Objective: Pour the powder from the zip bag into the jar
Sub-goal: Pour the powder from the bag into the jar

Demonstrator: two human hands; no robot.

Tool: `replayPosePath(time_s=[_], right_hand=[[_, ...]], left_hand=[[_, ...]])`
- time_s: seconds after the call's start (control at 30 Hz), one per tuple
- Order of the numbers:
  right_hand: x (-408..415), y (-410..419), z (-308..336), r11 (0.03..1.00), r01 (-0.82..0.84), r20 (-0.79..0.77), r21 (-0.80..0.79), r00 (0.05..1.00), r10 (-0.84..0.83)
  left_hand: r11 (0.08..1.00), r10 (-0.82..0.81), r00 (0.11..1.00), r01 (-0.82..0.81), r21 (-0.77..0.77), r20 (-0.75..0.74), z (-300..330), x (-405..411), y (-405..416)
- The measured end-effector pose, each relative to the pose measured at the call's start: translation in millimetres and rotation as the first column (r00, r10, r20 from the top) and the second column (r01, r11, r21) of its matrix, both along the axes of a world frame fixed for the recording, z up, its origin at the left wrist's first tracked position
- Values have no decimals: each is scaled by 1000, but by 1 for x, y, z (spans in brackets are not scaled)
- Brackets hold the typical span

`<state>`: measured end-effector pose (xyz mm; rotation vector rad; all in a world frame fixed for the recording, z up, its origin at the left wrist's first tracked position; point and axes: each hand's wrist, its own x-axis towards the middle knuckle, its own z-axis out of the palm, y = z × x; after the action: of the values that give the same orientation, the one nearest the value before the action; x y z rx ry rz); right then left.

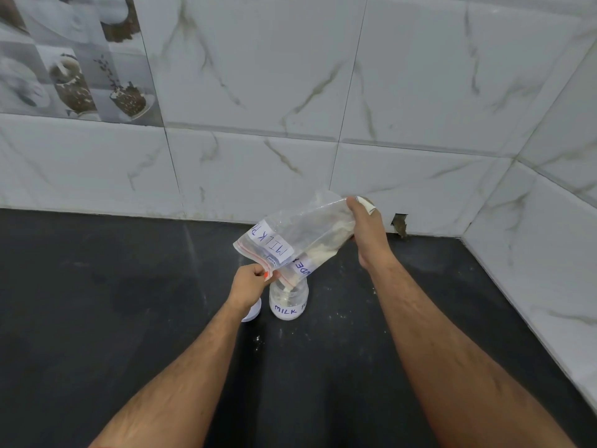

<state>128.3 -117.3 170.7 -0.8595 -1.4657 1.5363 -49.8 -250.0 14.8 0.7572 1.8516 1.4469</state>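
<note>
A clear zip bag (297, 234) with a white "MILK" label hangs tilted above a small clear jar (288, 302) on the black counter. Its open mouth points down into the jar's opening. My right hand (366, 227) grips the bag's raised bottom end at the upper right. Down at the zip edge, just left of the jar's mouth, my left hand (250, 286) pinches the bag's lower corner. Off-white powder lies along the bag's lower side and runs into the jar, which holds white powder at its bottom. Blue writing on the jar reads "MILK".
A white lid (253, 313) lies on the black counter (129, 302) just left of the jar, partly behind my left wrist. Specks of spilled powder dot the counter around the jar. Marble-patterned tiled walls rise behind and to the right, meeting in a corner.
</note>
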Motion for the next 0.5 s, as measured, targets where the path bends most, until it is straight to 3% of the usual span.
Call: replayPosePath(time_s=[0.5], right_hand=[[7, -10, 3, 1000, 18, 43, -18, 999, -17]], left_hand=[[994, 100, 995, -99, 49, -6, -16, 10, 2]])
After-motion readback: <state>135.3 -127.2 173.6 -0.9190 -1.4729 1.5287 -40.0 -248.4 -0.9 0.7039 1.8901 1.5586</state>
